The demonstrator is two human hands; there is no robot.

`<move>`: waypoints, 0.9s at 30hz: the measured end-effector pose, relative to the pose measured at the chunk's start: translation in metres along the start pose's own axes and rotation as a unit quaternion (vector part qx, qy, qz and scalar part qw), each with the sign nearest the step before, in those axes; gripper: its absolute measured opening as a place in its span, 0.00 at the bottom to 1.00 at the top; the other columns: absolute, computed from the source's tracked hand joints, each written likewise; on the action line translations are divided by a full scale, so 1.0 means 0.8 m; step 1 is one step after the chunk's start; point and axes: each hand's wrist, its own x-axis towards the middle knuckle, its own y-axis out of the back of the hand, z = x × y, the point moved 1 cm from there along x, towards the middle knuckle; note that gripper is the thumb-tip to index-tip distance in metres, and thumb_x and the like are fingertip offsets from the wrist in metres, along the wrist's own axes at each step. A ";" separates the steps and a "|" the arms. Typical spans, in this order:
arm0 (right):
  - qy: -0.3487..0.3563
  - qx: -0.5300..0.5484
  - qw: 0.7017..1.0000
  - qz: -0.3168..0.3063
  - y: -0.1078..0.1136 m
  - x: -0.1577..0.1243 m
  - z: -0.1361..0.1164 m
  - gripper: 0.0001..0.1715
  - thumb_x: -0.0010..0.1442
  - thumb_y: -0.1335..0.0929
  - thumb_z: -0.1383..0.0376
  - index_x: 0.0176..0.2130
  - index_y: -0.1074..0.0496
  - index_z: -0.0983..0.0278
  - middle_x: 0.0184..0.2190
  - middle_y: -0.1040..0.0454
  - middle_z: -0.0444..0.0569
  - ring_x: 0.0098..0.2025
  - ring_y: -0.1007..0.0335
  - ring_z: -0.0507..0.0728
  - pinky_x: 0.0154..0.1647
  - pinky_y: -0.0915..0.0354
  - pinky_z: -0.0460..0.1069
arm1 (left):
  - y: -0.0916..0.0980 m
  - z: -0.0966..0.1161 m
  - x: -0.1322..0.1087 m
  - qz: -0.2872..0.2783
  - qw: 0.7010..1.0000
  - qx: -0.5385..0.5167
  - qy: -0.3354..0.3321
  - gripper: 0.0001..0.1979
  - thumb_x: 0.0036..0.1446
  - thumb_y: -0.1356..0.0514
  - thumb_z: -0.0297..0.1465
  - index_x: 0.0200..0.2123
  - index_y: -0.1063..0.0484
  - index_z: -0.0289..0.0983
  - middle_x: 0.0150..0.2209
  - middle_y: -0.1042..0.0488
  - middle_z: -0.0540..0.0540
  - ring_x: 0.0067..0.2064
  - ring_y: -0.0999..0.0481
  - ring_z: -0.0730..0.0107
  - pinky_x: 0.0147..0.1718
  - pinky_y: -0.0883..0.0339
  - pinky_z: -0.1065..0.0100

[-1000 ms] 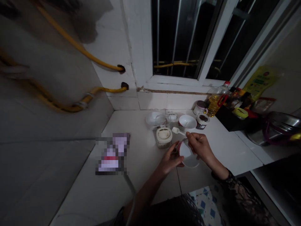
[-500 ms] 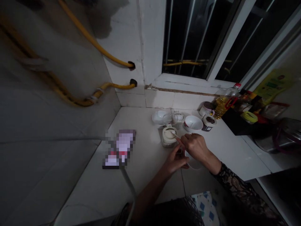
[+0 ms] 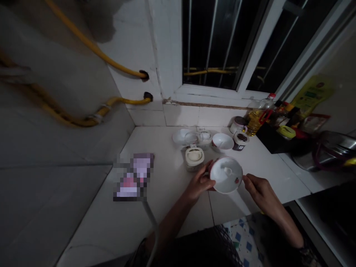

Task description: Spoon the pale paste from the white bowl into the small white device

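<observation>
My left hand (image 3: 200,183) grips the left side of a white bowl (image 3: 222,185), which is tilted with its inside facing me. In the bowl lies the white head of a small spoon (image 3: 228,171). My right hand (image 3: 254,187) is closed in a pinch at the bowl's right rim, on what looks like the spoon's handle, mostly hidden. Just beyond my left hand stands a square jar (image 3: 194,157) holding something white. Behind it are a second jar (image 3: 204,137), a shallow white dish (image 3: 180,137) and another white bowl (image 3: 223,142).
A dark-filled jar (image 3: 241,141) and a lidded cup (image 3: 238,125) stand at the back right, beside an oil bottle (image 3: 254,120) and a black box (image 3: 271,136) of condiments. Further right is a metal pot (image 3: 304,155). On the left lies a blurred phone (image 3: 135,178) with a grey stand arm (image 3: 151,215).
My right hand has moved from the square jar to the right side of the held bowl. The bowl is now raised and fully visible, with the spoon head inside. The view has shifted slightly.
</observation>
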 end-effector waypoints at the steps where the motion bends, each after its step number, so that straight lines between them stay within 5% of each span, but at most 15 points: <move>1: 0.013 -0.053 0.998 0.014 -0.001 -0.003 0.001 0.26 0.68 0.44 0.53 0.24 0.37 0.61 0.16 0.37 0.41 0.18 0.42 0.51 0.20 0.48 0.46 | -0.001 0.002 -0.001 -0.011 1.000 0.005 -0.001 0.45 0.40 0.28 0.38 0.63 0.39 0.46 0.62 0.35 0.42 0.53 0.29 0.51 0.36 0.25 0.65; 7: 0.120 -0.334 0.915 0.191 -0.015 -0.005 -0.007 0.19 0.68 0.42 0.64 0.28 0.31 0.63 0.20 0.28 0.47 0.20 0.37 0.52 0.24 0.50 0.48 | -0.003 0.006 -0.002 -0.052 0.998 0.014 -0.030 0.45 0.39 0.28 0.39 0.62 0.38 0.43 0.63 0.35 0.40 0.56 0.30 0.49 0.44 0.28 0.63; 13: 0.249 -0.339 0.895 0.147 -0.016 -0.013 -0.016 0.15 0.68 0.40 0.68 0.34 0.26 0.64 0.19 0.29 0.45 0.21 0.38 0.51 0.28 0.48 0.48 | 0.003 0.004 0.000 -0.061 0.996 0.044 -0.055 0.45 0.41 0.27 0.37 0.63 0.38 0.43 0.62 0.33 0.41 0.59 0.32 0.50 0.53 0.35 0.60; 17: 0.200 -0.363 0.885 0.214 -0.012 -0.017 -0.018 0.14 0.66 0.38 0.68 0.30 0.28 0.64 0.19 0.30 0.45 0.21 0.39 0.51 0.27 0.49 0.48 | -0.001 0.003 -0.002 -0.072 0.993 0.076 -0.050 0.44 0.42 0.28 0.36 0.63 0.38 0.44 0.63 0.35 0.41 0.58 0.31 0.52 0.52 0.33 0.60; 23: 0.261 -0.324 0.907 0.067 -0.021 -0.022 -0.022 0.17 0.62 0.43 0.77 0.32 0.30 0.63 0.22 0.29 0.45 0.21 0.38 0.51 0.28 0.47 0.49 | 0.000 0.009 -0.003 -0.053 0.993 0.089 -0.058 0.45 0.42 0.28 0.36 0.64 0.40 0.42 0.59 0.30 0.40 0.58 0.31 0.52 0.49 0.30 0.63; 27: 0.204 -0.285 0.932 0.090 -0.016 -0.029 -0.021 0.18 0.68 0.42 0.69 0.30 0.31 0.63 0.21 0.28 0.45 0.21 0.35 0.51 0.29 0.46 0.48 | 0.001 0.011 -0.005 -0.048 0.991 0.105 -0.064 0.45 0.44 0.29 0.36 0.65 0.42 0.43 0.63 0.36 0.40 0.59 0.32 0.51 0.44 0.27 0.67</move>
